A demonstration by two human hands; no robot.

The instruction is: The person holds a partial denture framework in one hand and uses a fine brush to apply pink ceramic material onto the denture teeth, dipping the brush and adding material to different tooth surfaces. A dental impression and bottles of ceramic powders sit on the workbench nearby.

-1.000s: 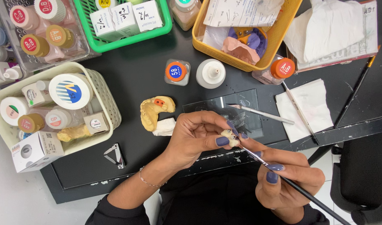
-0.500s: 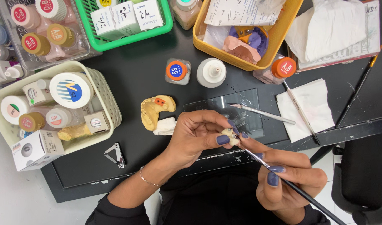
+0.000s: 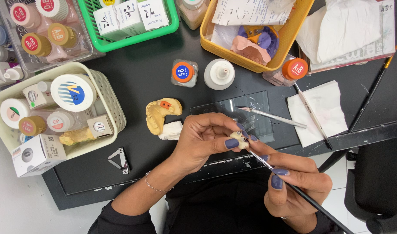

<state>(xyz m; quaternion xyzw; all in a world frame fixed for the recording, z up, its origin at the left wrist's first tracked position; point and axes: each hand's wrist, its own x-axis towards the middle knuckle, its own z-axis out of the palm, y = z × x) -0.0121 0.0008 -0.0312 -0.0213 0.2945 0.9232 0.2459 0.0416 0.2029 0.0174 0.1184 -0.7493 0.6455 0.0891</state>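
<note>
Head view: the left hand (image 3: 203, 141) pinches a small pale dental piece (image 3: 238, 139) between thumb and fingertips, near the picture's centre. The right hand (image 3: 293, 182), at five o'clock from it, grips a thin black brush (image 3: 311, 203) whose tip meets the piece; whether it carries anything is too small to tell. At eleven o'clock lies a yellow jaw cast (image 3: 159, 113). At twelve stand an orange-capped jar (image 3: 183, 72) with a round blue label and a white bottle (image 3: 219, 73). A cream basket (image 3: 109, 99) of round-lidded jars sits at nine.

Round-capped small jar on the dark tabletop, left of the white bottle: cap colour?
Orange cap with a blue centre disc, clearest in the head view.
</note>
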